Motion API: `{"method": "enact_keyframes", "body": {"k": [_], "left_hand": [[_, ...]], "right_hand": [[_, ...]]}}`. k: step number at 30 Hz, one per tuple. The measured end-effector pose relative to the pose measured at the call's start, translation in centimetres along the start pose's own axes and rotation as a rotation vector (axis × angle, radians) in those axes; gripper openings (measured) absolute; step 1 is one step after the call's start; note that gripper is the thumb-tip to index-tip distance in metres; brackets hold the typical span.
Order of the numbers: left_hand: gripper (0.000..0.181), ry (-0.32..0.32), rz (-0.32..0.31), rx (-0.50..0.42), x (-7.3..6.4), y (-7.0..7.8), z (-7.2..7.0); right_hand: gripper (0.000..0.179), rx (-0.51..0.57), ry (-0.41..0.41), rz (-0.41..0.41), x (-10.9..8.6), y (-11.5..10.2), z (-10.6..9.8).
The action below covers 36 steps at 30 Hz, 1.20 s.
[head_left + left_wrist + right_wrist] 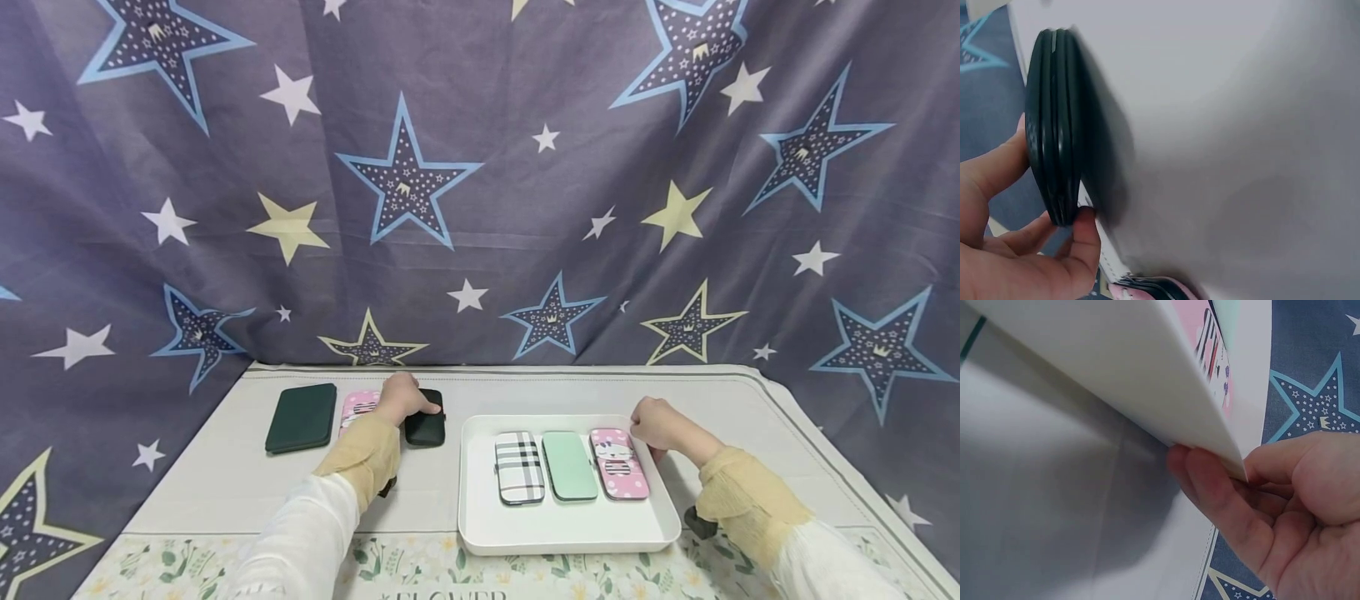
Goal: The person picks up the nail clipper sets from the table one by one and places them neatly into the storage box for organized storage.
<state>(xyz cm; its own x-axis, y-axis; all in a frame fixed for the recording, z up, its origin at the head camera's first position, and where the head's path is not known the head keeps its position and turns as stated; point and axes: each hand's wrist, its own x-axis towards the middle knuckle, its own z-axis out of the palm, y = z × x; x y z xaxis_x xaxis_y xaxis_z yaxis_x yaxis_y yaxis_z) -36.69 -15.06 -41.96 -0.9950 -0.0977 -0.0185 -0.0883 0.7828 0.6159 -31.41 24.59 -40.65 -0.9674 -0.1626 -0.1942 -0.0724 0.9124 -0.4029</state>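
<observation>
Just three cases [570, 467] inside a tray [570, 529].

Shows a pale cloth-covered table [210, 496], with a floral strip [187, 558] bearing FLOWER lettering, running in front of the white tray [570, 531] and slightly under its near edge. Carries that tray directly, plus a dark green case [302, 419] lying well left of it and a pink case [362, 402], partly hidden, closer on the same side. Also includes a black case [424, 430] near the tray's left; can't tell whether resting or lifted.
</observation>
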Motion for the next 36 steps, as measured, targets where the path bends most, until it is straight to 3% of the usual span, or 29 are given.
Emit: {"method": "enact_keyframes", "body": {"k": [6,12,23,27,36], "left_hand": [[0.043,0.016,-0.112,-0.206,0.3,-0.5,-0.3],[0.031,0.004,-0.169,-0.279,0.7,-0.8,-0.4],[0.035,-0.046,-0.211,-0.368,0.8,-1.1,-0.5],[0.041,-0.075,-0.212,-0.443,1.2,-1.7,-0.4],[0.041,-0.147,-0.288,-0.641,1.2,-2.1,-0.5]], "right_hand": [[0.022,-0.002,-0.005,-0.002,0.0,0.0,-0.1],[0.022,0.004,-0.014,0.004,0.1,-0.1,-0.3],[0.021,0.004,-0.008,0.008,0.2,-0.1,-0.1],[0.020,-0.001,-0.009,0.006,0.2,-0.1,-0.1],[0.020,-0.004,-0.018,0.008,0.0,-0.2,-0.2]]}}
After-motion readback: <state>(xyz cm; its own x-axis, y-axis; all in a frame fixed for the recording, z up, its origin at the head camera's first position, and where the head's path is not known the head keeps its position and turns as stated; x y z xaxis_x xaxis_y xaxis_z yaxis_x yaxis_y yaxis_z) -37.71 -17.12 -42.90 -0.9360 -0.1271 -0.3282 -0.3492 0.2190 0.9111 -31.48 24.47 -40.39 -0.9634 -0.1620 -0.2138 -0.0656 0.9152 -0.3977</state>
